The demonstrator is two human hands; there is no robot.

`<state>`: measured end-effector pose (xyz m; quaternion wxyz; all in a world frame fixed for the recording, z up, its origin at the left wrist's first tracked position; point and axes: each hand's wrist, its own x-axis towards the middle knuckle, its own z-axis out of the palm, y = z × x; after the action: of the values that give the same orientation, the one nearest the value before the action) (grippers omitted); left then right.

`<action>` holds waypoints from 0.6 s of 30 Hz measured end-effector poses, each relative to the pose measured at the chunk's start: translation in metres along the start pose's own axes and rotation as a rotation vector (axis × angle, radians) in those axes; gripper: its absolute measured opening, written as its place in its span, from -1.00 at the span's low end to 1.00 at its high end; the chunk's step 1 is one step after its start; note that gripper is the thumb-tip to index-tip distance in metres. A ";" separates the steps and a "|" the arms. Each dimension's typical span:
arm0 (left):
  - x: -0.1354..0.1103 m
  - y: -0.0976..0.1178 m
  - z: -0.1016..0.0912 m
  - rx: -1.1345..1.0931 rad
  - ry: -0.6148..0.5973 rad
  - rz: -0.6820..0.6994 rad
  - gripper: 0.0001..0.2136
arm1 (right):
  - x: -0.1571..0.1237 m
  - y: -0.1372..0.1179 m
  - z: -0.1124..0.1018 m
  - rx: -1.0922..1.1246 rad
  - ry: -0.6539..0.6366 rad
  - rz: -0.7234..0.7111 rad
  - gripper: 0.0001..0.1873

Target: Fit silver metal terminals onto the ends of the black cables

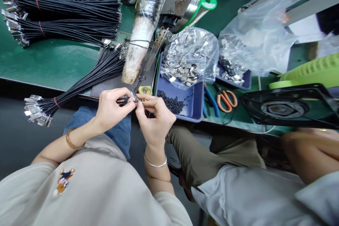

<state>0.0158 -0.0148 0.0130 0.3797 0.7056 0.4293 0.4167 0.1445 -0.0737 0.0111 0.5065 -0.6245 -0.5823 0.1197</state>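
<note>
My left hand pinches the end of a thin black cable at the bench's front edge. My right hand is closed around a small metal shell that meets the cable's tip. Both hands touch each other just below the tip of a soldering iron that slants down from above. A yellow block sits just behind the fingers. A bundle of black cables with metal ends fans out to the left of my left hand.
A blue tray holds small black parts and a clear bag of metal shells. Orange-handled cutters and blue-handled pliers lie right of it. More cable bundles lie back left. Another person's arm is at right.
</note>
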 end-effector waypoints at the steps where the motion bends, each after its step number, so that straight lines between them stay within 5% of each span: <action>1: -0.002 -0.001 -0.001 0.005 -0.022 0.022 -0.88 | -0.002 0.000 -0.003 0.000 -0.003 -0.001 -0.91; 7: -0.023 -0.013 -0.011 0.015 -0.320 0.087 -0.86 | -0.006 -0.005 -0.043 -0.210 0.300 -0.115 -0.84; 11: -0.029 -0.017 -0.016 -0.212 -0.208 -0.116 -0.85 | 0.019 0.020 -0.072 -0.467 0.024 0.107 -0.78; 15: -0.010 -0.008 -0.028 -0.473 -0.128 -0.270 -0.82 | 0.056 0.070 -0.082 -0.782 0.013 0.142 -0.82; 18: 0.009 -0.003 -0.038 -0.702 -0.069 -0.260 -0.84 | 0.079 0.098 -0.076 -0.800 -0.081 0.086 -0.86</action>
<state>-0.0172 0.0011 0.0260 0.6624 0.4859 0.3332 0.4627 0.2829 -0.0257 0.0048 0.1947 -0.7910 -0.5757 -0.0711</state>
